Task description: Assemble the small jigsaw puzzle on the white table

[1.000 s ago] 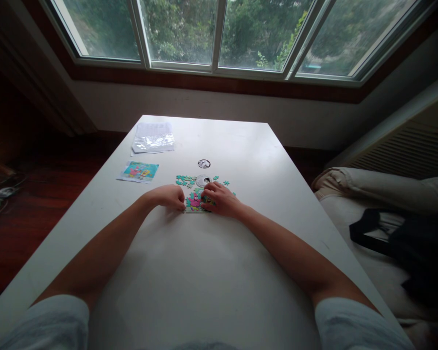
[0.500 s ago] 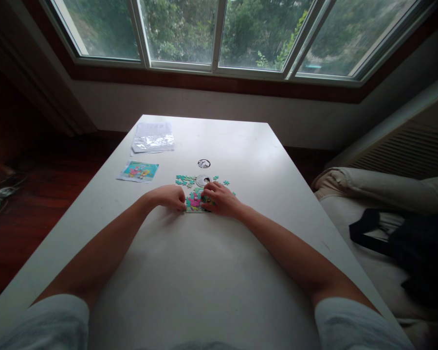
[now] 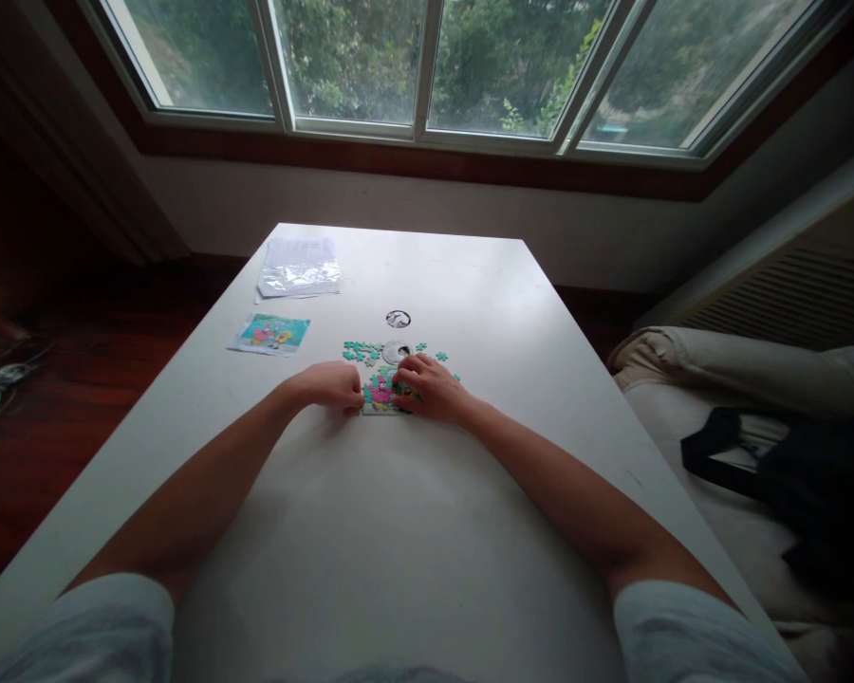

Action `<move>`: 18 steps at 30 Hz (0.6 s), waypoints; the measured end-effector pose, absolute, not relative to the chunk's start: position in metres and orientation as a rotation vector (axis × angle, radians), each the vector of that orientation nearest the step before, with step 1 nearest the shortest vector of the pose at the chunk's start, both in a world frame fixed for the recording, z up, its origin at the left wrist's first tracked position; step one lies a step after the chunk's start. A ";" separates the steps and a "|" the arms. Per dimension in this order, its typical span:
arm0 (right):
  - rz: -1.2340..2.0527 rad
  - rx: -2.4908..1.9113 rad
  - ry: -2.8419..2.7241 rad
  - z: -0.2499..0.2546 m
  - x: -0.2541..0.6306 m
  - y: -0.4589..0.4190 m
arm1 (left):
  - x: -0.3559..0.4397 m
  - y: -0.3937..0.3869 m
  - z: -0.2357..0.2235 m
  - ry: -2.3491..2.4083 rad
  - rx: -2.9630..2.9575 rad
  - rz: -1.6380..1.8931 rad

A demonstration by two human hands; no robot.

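A partly assembled jigsaw puzzle [image 3: 379,391] with pink and teal printing lies flat on the white table [image 3: 370,531]. My left hand [image 3: 333,384] is closed in a loose fist against the puzzle's left edge; whatever its fingertips hold is hidden. Over the puzzle's right side rests my right hand [image 3: 433,389], its fingers bent and spread, thumb apart from them, covering part of the picture. Loose teal puzzle pieces [image 3: 360,351] are scattered just behind the puzzle. Among them sits a round, pale, disc-like item [image 3: 397,352], partly behind my right fingers.
A printed picture sheet [image 3: 270,334] lies to the left, with a clear plastic bag on papers [image 3: 299,268] behind it. A dark-rimmed round item [image 3: 399,320] is farther back. Right of the table, a cushioned seat [image 3: 655,408] holds a dark bag [image 3: 811,474].
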State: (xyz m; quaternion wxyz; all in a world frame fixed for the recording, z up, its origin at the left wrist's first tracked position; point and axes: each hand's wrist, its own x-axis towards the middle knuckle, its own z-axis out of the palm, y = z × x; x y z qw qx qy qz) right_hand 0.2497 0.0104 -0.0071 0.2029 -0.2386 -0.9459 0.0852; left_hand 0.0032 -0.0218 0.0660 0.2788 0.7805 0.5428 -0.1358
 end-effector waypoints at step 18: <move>0.238 -0.678 -2.648 -0.008 0.250 0.010 | -0.007 -0.019 0.060 1.409 2.107 -0.390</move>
